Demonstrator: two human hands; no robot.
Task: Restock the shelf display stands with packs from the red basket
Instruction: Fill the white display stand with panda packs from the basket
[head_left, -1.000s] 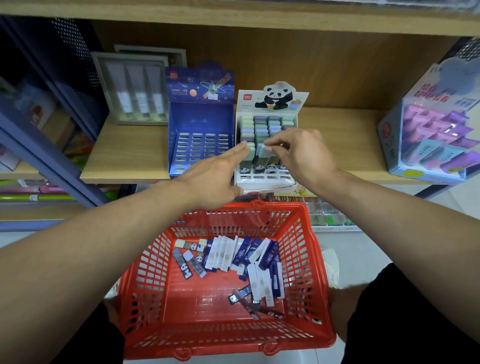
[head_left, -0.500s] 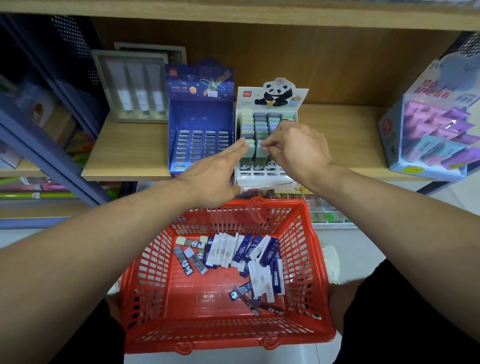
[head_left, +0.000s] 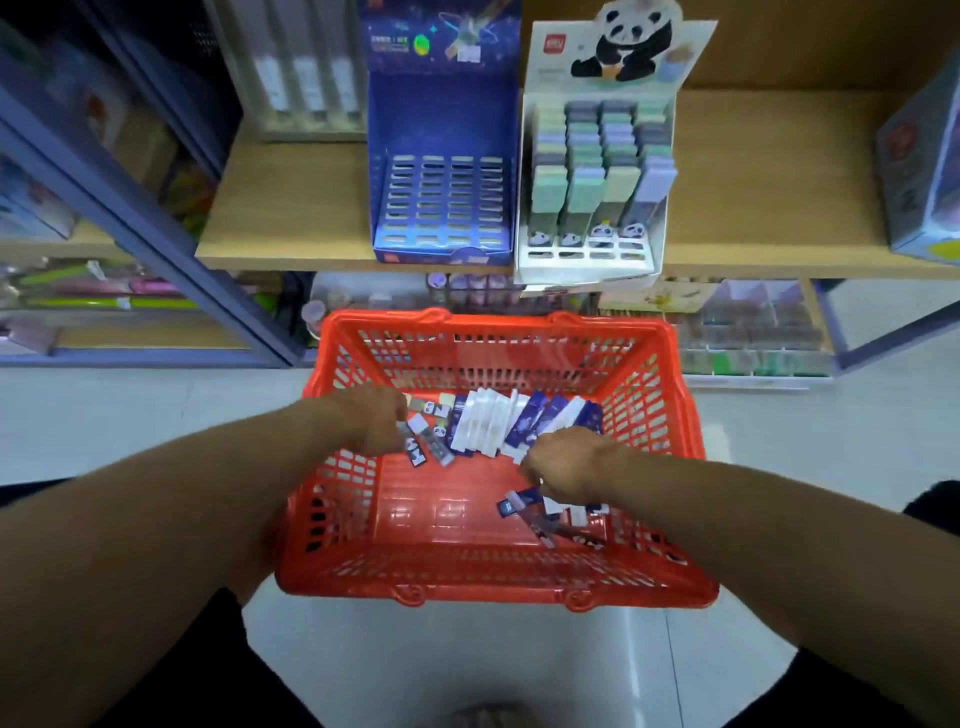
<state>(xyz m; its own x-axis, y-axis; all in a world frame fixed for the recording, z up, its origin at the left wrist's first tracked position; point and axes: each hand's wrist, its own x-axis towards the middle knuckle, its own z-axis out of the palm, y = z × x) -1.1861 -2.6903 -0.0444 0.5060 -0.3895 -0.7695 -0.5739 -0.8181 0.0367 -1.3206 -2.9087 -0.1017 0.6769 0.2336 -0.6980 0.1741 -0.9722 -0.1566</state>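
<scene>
Down in the red basket (head_left: 670, 415), the left hand (head_left: 371, 421) is curled around a panda pack (head_left: 415, 451), and the right hand (head_left: 563, 467) is curled over loose packs (head_left: 524, 506), though its grip cannot be told. More packs (head_left: 498, 426) are piled between both hands. Above, the blue stand (head_left: 440, 208) and the panda stand (head_left: 595, 182) are set side by side on the wooden shelf (head_left: 291, 208).

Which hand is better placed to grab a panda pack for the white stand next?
Probably the left hand: it is down in the red basket right at the panda packs. The right hand is among the blue packs. The panda stand shows empty front slots.
</scene>
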